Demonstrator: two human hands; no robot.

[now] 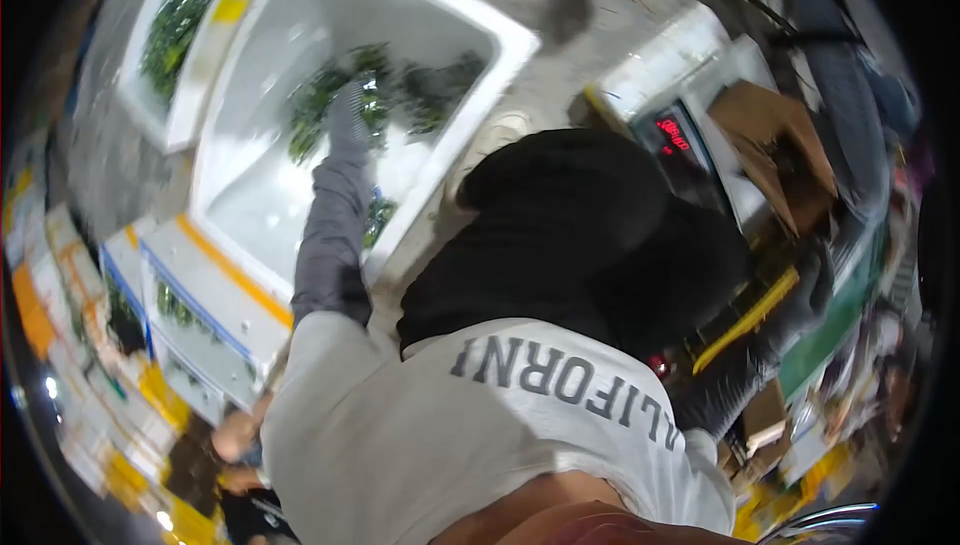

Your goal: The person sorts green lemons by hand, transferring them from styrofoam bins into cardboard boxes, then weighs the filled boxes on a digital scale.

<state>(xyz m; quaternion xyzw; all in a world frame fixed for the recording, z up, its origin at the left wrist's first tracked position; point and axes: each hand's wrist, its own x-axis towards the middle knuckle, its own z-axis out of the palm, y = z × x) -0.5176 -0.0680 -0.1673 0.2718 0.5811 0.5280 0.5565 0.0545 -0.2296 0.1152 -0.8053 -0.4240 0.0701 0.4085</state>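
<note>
My left hand (349,123), in a grey glove and sleeve, reaches down into a large white foam box (262,185). It is among bunches of leafy greens (318,105) and touches or overlaps them; blur hides whether its fingers grip any. More greens (440,90) lie in the shaded corner of the box, and a small bunch (380,217) is by its near wall. Out to the right, my right hand (815,280) is dark and smeared near a yellow-edged black thing (750,320). Its fingers cannot be made out.
A scale with a red lit display (672,135) stands right of my knees, beside an open cardboard box (775,150). Another foam box of greens (180,30) is at the upper left. Foam boxes (190,295) are stacked at the left. Another person's hand (238,435) shows at the lower left.
</note>
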